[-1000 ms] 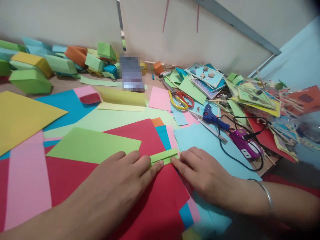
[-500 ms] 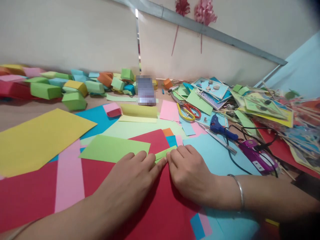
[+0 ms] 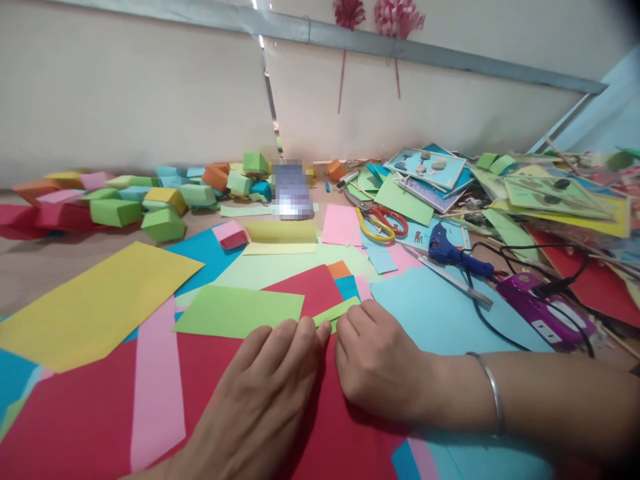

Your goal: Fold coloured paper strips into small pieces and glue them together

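Observation:
A small green paper strip (image 3: 336, 311) with a folded edge lies over the red paper (image 3: 330, 413) at the centre. My left hand (image 3: 277, 373) rests at its left end, fingers together and pressed on it. At the right end my right hand (image 3: 377, 360) is curled closed, with the strip at its fingertips. The thumb and fingertips of both hands are close together and partly hidden. A larger green sheet (image 3: 243, 311) lies just beyond my left hand.
Folded paper boxes (image 3: 116, 211) line the back left. Behind the sheets lie scissors (image 3: 380, 223), a blue glue gun (image 3: 457, 253), a metal-tipped cutter (image 3: 450, 277) and a purple power strip (image 3: 545, 310) with black cables. Stacked cards (image 3: 425, 167) stand at the back right.
The view has shifted a little, so the papers sit lower. My left hand lies flatter and slightly drawn back along the strip; my right hand stays closed at its right end.

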{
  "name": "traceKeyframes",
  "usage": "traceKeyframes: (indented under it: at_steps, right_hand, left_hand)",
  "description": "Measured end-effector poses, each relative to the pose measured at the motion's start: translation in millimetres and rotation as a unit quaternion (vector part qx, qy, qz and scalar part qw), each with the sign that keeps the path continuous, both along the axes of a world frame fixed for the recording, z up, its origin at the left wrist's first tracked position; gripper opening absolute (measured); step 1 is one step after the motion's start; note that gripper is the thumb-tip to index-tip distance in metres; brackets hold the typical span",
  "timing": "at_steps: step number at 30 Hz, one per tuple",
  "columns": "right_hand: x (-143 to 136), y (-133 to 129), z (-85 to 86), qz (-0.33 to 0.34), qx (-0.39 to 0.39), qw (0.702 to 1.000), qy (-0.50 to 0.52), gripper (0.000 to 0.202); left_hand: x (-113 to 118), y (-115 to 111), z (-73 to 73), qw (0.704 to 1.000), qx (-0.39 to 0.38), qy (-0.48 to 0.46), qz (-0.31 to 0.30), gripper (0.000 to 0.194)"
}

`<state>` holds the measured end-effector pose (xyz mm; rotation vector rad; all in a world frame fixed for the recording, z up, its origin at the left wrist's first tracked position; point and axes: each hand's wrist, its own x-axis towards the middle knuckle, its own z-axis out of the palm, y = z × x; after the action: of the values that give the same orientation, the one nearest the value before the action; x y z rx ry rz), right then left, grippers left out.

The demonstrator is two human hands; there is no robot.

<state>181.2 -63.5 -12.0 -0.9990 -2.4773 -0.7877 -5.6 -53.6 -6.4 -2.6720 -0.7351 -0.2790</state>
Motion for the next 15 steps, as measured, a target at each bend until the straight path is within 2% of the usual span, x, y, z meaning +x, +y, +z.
traceKeyframes:
  at_steps: [4, 8, 11, 15]
  right_hand:
    - [0.4, -0.3, 0.7, 0.001, 0.006, 1.000, -0.008, 0.023]
    - [0.7, -0.1, 3.7, 0.004, -0.008, 1.000, -0.016, 0.024]
    - [1.0, -0.4, 4.3, 0.009, -0.012, 1.000, -0.018, 0.023]
    - [1.4, -1.1, 2.8, 0.008, -0.017, 1.000, -0.015, 0.023]
  left_hand:
    - [3.4, 0.4, 7.7, 0.993, -0.089, 0.073, 0.029, 0.035]
    - [-1.4, -6.8, 9.2, 0.987, -0.084, 0.135, 0.020, 0.036]
    - [-9.7, -8.5, 6.7, 0.988, -0.081, 0.133, 0.018, 0.040]
    - [-17.5, -5.8, 6.3, 0.986, -0.106, 0.119, 0.051, 0.041]
